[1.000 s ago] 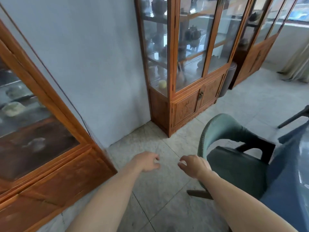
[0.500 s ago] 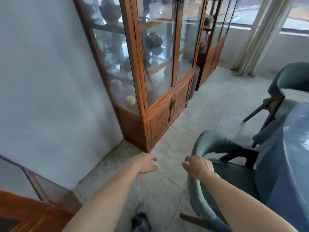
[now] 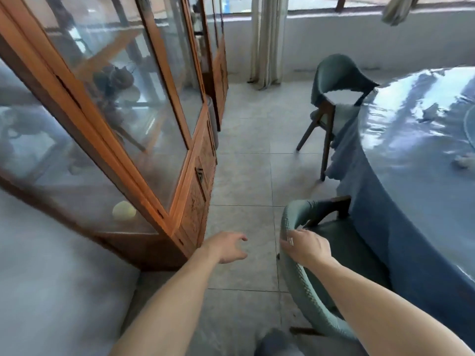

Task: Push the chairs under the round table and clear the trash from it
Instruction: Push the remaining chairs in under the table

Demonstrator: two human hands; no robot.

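Here your right hand grips the near chair; your left hand hangs loose, empty, beside the glass cabinet.

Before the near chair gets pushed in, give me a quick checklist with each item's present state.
1. Right hand on the near chair backrest: ok, it rests on the top edge; a closed grip cannot be told.
2. Left hand free: ok, open in the air, holding nothing.
3. Chair faces the table: ok, seat points at the cloth.
4. Space under the table: cannot tell, the cloth hides it.
5. Cabinet clear of the chair: ok, bare floor between them.
6. Far chair pushed in: not ok, it stands out from the table.
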